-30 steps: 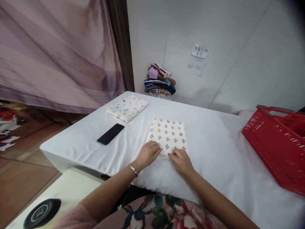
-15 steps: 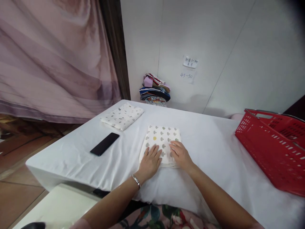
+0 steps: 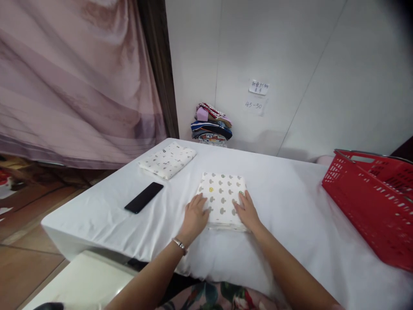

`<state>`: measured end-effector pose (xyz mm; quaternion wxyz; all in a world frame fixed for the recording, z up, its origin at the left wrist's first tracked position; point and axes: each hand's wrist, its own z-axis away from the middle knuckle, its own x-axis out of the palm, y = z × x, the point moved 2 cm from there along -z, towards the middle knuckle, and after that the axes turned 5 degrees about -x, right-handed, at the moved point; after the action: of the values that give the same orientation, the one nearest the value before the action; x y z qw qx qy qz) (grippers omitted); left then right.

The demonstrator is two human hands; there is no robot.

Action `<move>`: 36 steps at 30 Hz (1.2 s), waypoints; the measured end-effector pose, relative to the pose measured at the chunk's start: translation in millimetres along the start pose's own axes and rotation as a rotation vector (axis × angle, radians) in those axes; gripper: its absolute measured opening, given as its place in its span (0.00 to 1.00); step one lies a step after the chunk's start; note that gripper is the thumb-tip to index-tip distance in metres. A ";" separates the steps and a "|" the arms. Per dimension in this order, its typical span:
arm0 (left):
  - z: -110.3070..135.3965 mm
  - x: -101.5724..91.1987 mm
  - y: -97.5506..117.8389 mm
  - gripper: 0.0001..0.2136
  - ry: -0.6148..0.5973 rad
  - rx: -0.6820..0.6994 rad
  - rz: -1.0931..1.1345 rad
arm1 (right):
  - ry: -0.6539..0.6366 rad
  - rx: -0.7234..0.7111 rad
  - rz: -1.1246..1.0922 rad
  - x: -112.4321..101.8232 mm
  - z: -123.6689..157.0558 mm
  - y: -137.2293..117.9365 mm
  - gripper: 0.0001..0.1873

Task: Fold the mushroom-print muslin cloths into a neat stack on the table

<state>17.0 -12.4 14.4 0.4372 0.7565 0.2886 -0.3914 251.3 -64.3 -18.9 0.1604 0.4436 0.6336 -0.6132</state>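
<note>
A folded white cloth (image 3: pixel 222 196) with rows of grey mushroom-like prints, a few of them yellow or green, lies flat on the white-covered table in front of me. My left hand (image 3: pixel 195 217) rests along its left side, fingers stretched out and the thumb side touching the fabric. Against the right side lies my right hand (image 3: pixel 248 212), also open, with its fingertips on the edge and thumb on top. Layered folds show at the near edge. Behind and to the left is a second folded white cloth (image 3: pixel 167 160) with small dark prints, apart from both hands.
A black phone (image 3: pixel 144 197) lies left of my left hand. At the right stands a red plastic basket (image 3: pixel 364 202). Beyond the far edge of the table (image 3: pixel 277 189) is a stack of folded fabrics (image 3: pixel 211 125). A pale stool-like surface (image 3: pixel 87 275) sits low at the left.
My left hand has slid left off the cloth's top to its left side. My right hand has shifted to the right edge. The view has moved slightly.
</note>
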 end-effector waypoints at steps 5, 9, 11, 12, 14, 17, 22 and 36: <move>-13.5 -4.3 -17.7 0.24 -0.112 -0.263 0.061 | 0.105 0.033 -0.165 5.5 8.5 21.1 0.33; -1.4 -1.9 -6.8 0.25 -0.120 -0.294 0.082 | 0.054 0.000 -0.189 -7.8 0.1 30.7 0.33; 14.5 1.4 5.4 0.25 -0.138 -0.239 0.133 | 0.012 -0.023 -0.144 -26.2 -12.1 36.4 0.33; 23.8 3.1 12.2 0.25 -0.162 -0.196 0.174 | -0.009 -0.034 -0.076 -37.3 -19.4 39.2 0.33; 41.5 5.7 25.3 0.27 -0.266 -0.089 0.292 | -0.046 -0.094 0.127 -58.6 -33.4 40.9 0.31; 52.9 3.0 35.2 0.23 -0.385 -0.064 0.395 | -0.073 -0.197 0.413 -75.1 -41.6 28.3 0.26; 22.3 -10.6 23.9 0.13 -0.186 -0.132 0.339 | -0.067 -0.360 0.420 -45.5 -2.6 -17.8 0.24; -83.4 15.0 -5.9 0.21 -0.190 -0.338 0.195 | -0.110 -0.380 0.466 -14.7 44.5 -29.7 0.25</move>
<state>48.7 65.7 25.1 0.6189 0.6566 0.2329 -0.3627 221.7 -106.3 2.2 0.4108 0.5051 0.6087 -0.4535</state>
